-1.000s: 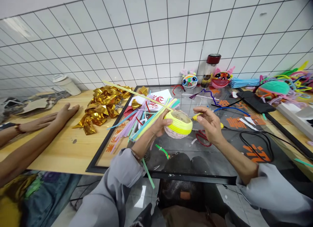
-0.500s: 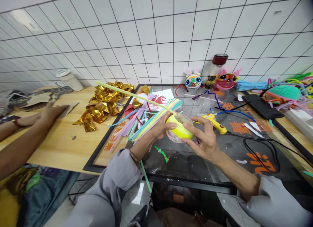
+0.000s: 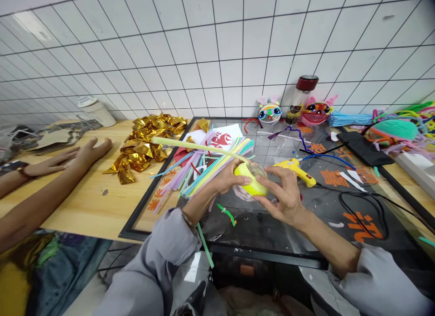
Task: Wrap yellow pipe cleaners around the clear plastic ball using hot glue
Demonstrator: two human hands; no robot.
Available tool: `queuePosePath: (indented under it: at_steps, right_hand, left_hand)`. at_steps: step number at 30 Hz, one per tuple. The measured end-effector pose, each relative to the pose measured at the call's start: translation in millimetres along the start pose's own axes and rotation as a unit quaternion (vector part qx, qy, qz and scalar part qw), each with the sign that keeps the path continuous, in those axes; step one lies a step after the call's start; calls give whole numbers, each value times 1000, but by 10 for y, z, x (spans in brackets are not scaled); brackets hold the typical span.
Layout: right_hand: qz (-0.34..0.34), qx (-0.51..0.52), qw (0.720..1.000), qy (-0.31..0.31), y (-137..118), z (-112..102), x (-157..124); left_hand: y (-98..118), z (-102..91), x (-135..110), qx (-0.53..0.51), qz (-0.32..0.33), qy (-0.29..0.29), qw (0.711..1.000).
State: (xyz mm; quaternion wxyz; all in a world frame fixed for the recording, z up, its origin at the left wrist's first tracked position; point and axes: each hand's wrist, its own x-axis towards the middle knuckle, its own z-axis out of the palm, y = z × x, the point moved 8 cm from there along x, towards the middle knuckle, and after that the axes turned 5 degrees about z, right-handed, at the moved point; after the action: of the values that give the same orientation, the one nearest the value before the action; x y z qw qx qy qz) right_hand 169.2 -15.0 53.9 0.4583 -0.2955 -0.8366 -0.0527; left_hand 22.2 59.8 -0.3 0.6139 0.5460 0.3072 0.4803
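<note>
Yellow-wound bowl (image 3: 254,187) held between two hands over the worktop (image 3: 84,207)

The bowl is held up over the dark framed panel (image 3: 265,232), its mouth turned upward and slightly tilted. Its left side is clamped by the left hand (image 3: 229,177), with the thumb laid on the yellow winding, and its right side is pressed by the fingers of the right hand (image 3: 283,191), so both are closed on it. By its look, it can be judged light and thin-walled, with a soft wrapping that could slip or loosen if rubbed sideways. It is best taken by the flanks with little squeeze, and the rim is best spared; the yellow strip (image 3: 200,146) reaching off to the left would be easily bent. Inside the bowl only a greyish hollow is seen, and nothing can be made out in it. Something dark is shown low in the bottle (image 3: 299,99), under its red lid, though it may be a label. The contents of the white cup (image 3: 98,113) are hidden, and those of the white box (image 3: 416,167) cannot be told
</note>
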Motion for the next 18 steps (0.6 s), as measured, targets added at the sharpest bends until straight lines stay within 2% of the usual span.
queuePosePath:
  at_steps: [4,5,8,10,13,15,18]
  right_hand:
    - [5,-3,1000,11,118,-120,59]
    - [28,-6,999,31,227,-200,78]
    - [174,-44,982,62,765,-410,56]
    - [237,-109,965,12,1074,-416,-17]
    - [290,-201,925,-140,1371,-233,-187]
    - [318,-238,892,-217,1440,-112,-279]
    - [357,-279,852,-261,1425,-36,-267]
  left_hand:
    - [26,10,1,21,8,-6,1000]
    - [27,13,2,23,9,-8,1000]
    - [26,23,7,24,10,-14,1000]
    - [36,29,11,25,16,-16,999]
    - [40,36,23,4,5,-4,1000]
    - [40,67,33,-28,-11,0,1000]
    - [76,154,41,-73,-22,-7,997]
